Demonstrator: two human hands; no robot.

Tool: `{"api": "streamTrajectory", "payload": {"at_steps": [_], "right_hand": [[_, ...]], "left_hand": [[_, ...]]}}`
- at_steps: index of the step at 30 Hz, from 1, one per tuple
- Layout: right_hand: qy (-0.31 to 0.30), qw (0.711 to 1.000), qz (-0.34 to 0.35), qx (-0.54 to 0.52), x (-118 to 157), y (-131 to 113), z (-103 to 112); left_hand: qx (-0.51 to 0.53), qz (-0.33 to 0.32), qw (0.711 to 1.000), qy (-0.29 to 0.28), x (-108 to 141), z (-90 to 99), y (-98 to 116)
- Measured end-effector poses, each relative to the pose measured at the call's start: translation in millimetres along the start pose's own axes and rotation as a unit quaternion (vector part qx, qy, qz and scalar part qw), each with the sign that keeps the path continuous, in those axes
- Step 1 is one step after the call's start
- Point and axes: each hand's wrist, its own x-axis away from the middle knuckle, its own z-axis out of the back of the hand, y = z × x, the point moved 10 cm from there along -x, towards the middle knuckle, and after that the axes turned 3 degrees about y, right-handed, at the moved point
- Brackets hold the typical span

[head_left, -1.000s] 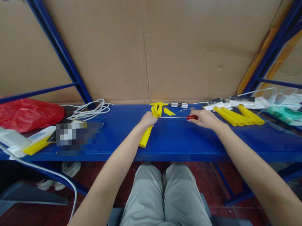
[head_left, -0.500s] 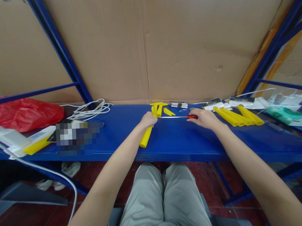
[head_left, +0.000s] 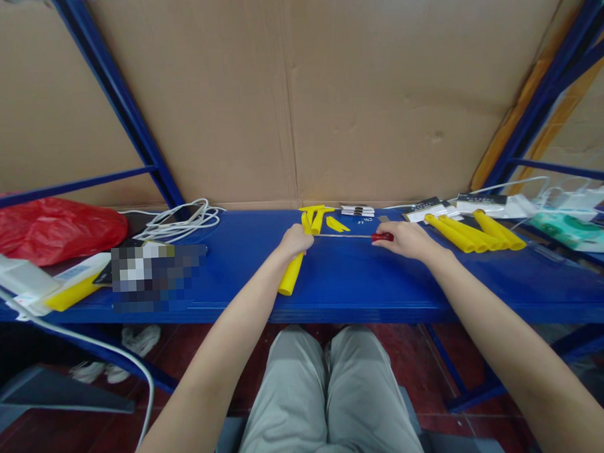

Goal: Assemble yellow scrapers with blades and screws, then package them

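My left hand point(head_left: 297, 241) is closed around a yellow tube-shaped handle point(head_left: 291, 275), whose lower end sticks out toward the front edge of the table. In my right hand point(head_left: 405, 239) is a screwdriver point(head_left: 382, 237) with a red handle, gripped by the fingers. Its thin metal shaft runs level to the left and meets the yellow piece at my left hand; the tip is hidden there. Just beyond my left hand lie yellow T-shaped parts point(head_left: 318, 219). A small pointed yellow piece point(head_left: 337, 224) and tiny light-coloured bits point(head_left: 365, 221) lie behind the shaft.
Several yellow handles point(head_left: 470, 234) and packaged items point(head_left: 424, 210) lie to the right on the blue table point(head_left: 354, 284). A small stack point(head_left: 358, 211) stands at the back. Coiled white cable point(head_left: 184, 219), a red bag point(head_left: 56, 227) and white boxes point(head_left: 21, 279) are left. Cardboard point(head_left: 296, 100) closes the back.
My right hand and the screwdriver have shifted very slightly left, and the red handle appears a little turned. My left hand keeps its hold on the yellow handle in the same place.
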Motion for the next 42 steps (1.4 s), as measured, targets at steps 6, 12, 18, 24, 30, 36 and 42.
{"api": "streamTrajectory", "payload": {"at_steps": [6, 12, 18, 24, 30, 36, 42], "right_hand": [[-0.015, 1.000, -0.026, 0.002, 0.1, 6.6, -8.9], [-0.021, 1.000, -0.015, 0.004, -0.5, 2.6, -7.7], [-0.035, 0.998, -0.042, -0.012, 0.2, 4.5, -9.2], [-0.035, 0.998, -0.042, 0.016, -0.7, 8.2, -14.9], [-0.037, 0.999, -0.031, -0.007, 1.0, 4.1, -12.8], [-0.036, 0.998, -0.043, -0.004, 0.6, 7.2, -16.2], [-0.053, 0.998, -0.030, -0.024, 1.7, 3.6, -17.5]], "left_hand": [[-0.008, 0.001, 1.000, 0.001, 0.1, 0.6, -0.2], [-0.009, -0.002, 1.000, 0.001, 1.6, 2.0, 1.6], [-0.012, -0.008, 1.000, 0.001, 1.3, 1.5, 2.3], [-0.021, -0.010, 1.000, 0.000, 1.5, 0.8, 2.9], [-0.034, -0.004, 0.999, 0.001, 2.3, 2.2, 2.5], [-0.031, -0.011, 0.999, 0.003, 2.8, 2.3, 4.3], [-0.029, -0.014, 0.999, 0.000, 3.1, 0.7, 4.5]]}}
